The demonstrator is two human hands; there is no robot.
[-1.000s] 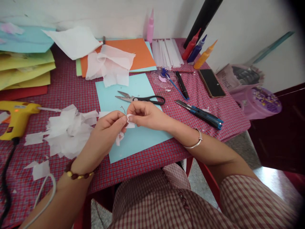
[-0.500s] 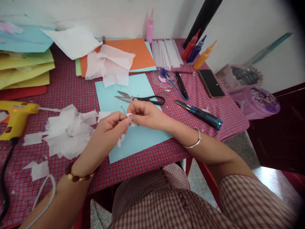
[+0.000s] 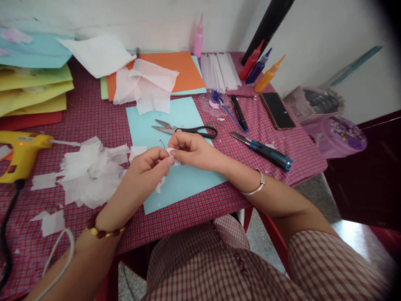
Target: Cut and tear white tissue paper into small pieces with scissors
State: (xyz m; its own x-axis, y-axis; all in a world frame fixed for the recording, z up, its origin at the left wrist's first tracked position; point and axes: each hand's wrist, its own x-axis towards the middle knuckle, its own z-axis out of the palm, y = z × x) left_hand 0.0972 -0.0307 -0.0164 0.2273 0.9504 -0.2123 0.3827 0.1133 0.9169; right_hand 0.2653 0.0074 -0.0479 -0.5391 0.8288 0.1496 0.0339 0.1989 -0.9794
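My left hand [image 3: 149,169] and my right hand [image 3: 194,152] meet over a light-blue sheet [image 3: 191,188], fingertips pinched together. Between them is a small piece of white tissue paper [image 3: 171,151], partly hidden by the fingers. More white paper [image 3: 160,184] pokes out below my left hand. A thin dark wire [image 3: 162,143] shows just above the fingertips. Beyond my hands lie scissors [image 3: 184,129] with black handles, blades partly apart. Left of my left hand rests a heap of cut white tissue pieces [image 3: 90,173].
A yellow glue gun [image 3: 21,154], its light on, lies at the left. To the right are a utility knife [image 3: 263,151] with blade out, a black marker [image 3: 239,113] and a phone [image 3: 277,110]. Glue sticks [image 3: 221,71] and paint bottles [image 3: 257,67] stand along the back.
Both hands stay pinched on the white tissue piece in nearly the same place, with only slight finger movement. The view has shifted very slightly.
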